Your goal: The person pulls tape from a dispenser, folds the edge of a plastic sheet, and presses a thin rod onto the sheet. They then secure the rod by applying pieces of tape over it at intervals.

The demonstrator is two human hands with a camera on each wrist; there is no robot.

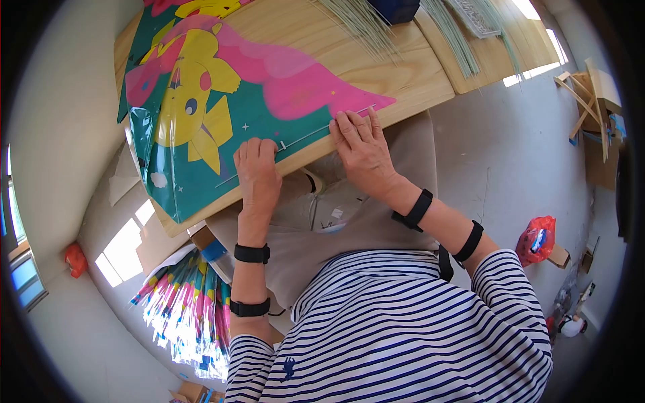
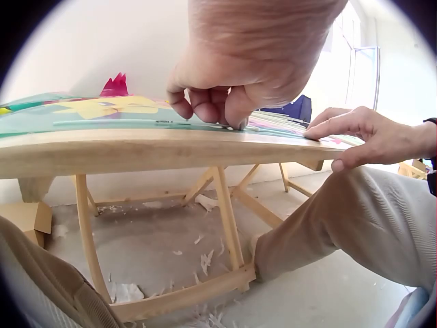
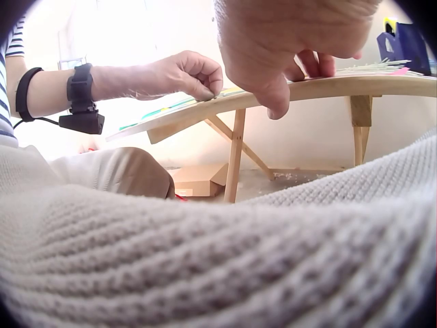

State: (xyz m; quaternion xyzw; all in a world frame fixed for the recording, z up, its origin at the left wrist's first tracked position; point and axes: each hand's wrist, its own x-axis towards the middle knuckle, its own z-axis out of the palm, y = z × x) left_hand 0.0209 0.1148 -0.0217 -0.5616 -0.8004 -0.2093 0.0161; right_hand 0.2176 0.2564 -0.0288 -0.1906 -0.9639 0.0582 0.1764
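Observation:
A kite sheet (image 1: pixel 295 87) of thin printed plastic, green and pink with a yellow cartoon figure, lies on the wooden table. Along its near edge runs a thin pale rod (image 1: pixel 309 135) with a small white fitting (image 1: pixel 283 146) on it. My left hand (image 1: pixel 259 171) pinches at the rod with curled fingers and thumb, just left of the fitting. Farther right, my right hand (image 1: pixel 363 151) rests its fingers on the rod and sheet near the pink corner. In the left wrist view the thumb of the right hand (image 2: pixel 369 133) sits lower, by the table's edge.
Bundles of thin sticks (image 1: pixel 359 30) lie at the table's far side beside a dark blue container (image 1: pixel 395 9) and a clear tray (image 1: pixel 476 17). A pile of printed kites (image 1: pixel 191 309) stands at lower left. The wooden table edge (image 2: pixel 136 156) is close above my knees.

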